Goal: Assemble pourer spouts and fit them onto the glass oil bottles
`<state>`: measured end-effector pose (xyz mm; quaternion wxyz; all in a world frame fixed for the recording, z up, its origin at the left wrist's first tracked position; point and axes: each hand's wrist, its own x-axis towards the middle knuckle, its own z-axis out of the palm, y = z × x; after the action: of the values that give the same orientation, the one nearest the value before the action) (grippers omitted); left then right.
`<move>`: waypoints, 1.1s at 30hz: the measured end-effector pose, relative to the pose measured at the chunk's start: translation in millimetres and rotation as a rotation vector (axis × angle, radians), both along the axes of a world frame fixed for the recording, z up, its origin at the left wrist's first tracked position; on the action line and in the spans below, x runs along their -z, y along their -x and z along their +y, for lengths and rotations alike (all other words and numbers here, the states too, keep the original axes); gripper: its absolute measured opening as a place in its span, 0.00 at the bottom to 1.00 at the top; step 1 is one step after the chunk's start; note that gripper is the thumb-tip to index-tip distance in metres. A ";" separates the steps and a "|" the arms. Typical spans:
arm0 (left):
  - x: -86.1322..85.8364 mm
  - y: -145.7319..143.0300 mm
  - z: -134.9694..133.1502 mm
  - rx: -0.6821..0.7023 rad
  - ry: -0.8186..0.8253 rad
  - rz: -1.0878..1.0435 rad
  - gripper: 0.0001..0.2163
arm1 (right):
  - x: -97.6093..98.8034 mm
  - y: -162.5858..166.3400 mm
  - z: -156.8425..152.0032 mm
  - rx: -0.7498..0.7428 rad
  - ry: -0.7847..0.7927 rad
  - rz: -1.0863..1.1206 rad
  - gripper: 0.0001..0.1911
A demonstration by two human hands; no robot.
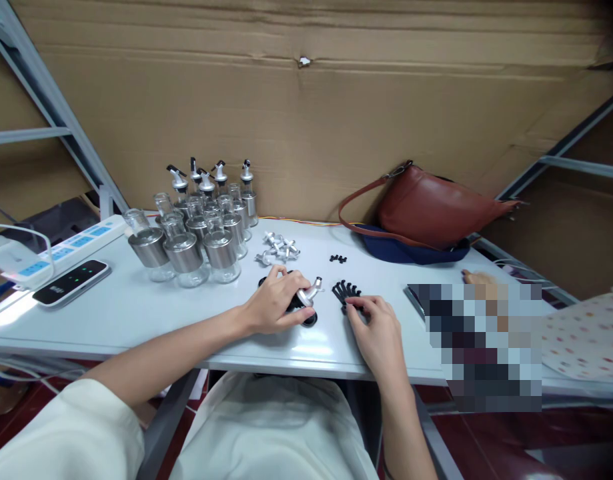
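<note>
My left hand (pixel 276 301) is closed around a silver pour spout (pixel 310 292) with a small black tip, tilted up to the right. Round black parts (pixel 310 319) lie under and beside that hand, partly hidden by it. The fingers of my right hand (pixel 373 320) are pinched together at the near end of a fanned row of slim black levers (pixel 346 291); whether one is between the fingertips is hidden. Farther back lies a loose pile of silver spout pieces (pixel 279 248). Several tiny black pieces (pixel 338 259) sit to the right of that pile.
Several glass bottles with steel bands (pixel 183 253) crowd the table's left back, some topped with spouts. A power strip (pixel 76 243) and a black-and-white device (pixel 72 283) lie far left. A brown bag (pixel 431 207) rests on dark blue cloth. Another person's hand (pixel 479 277) shows at right.
</note>
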<state>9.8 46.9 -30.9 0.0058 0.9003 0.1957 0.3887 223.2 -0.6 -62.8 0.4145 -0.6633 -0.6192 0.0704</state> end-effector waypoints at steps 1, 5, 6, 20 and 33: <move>-0.1 0.0 0.1 0.000 -0.001 0.001 0.14 | -0.1 0.2 0.0 -0.003 0.004 -0.007 0.14; 0.1 0.0 0.2 -0.005 0.021 0.017 0.15 | -1.0 1.0 -0.6 -0.011 0.037 -0.016 0.14; 0.2 0.0 0.2 -0.006 0.028 0.021 0.15 | -1.1 1.0 -0.8 -0.013 0.042 -0.020 0.14; -0.3 1.3 -0.1 0.029 0.065 0.020 0.14 | 6.2 -0.1 1.9 0.053 0.012 -0.104 0.12; -0.1 1.0 -0.6 0.042 0.084 0.032 0.11 | -6.8 4.6 -3.3 -0.048 0.071 0.126 0.12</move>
<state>8.8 46.3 -30.8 0.0488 0.9093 0.1929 0.3655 218.6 -3.9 -56.0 0.4271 -0.6566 -0.6047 0.1440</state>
